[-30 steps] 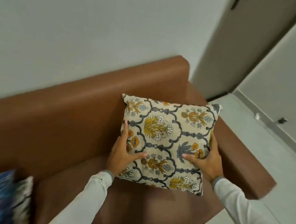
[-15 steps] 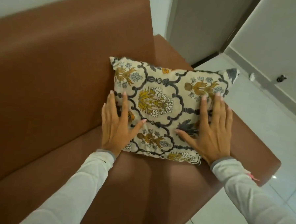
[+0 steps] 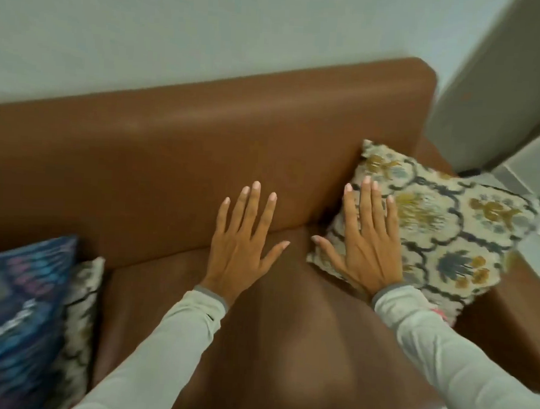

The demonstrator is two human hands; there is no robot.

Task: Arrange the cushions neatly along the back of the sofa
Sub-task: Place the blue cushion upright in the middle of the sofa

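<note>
Our right hand (image 3: 365, 240) lies flat and spread on the left part of the floral cushion (image 3: 433, 225), fingers straight, pressing rather than gripping. Our left hand (image 3: 244, 243) is spread too, holding nothing, over bare sofa (image 3: 203, 144) where seat meets backrest; we cannot tell whether it touches the leather. The floral cushion leans in the right corner, its top against the backrest and its right corner hanging past the arm. At the far left a blue cushion (image 3: 16, 300) overlaps a pale patterned cushion (image 3: 82, 304), both near the seat's front, away from the backrest.

We judge the risks thus: the leather looks slick, so the floral cushion may slide down flat once the palm lifts; its overhanging corner may tip it off the arm; pulling the blue one may drag its neighbour askew.

We can read no brand, label or writing.
</note>
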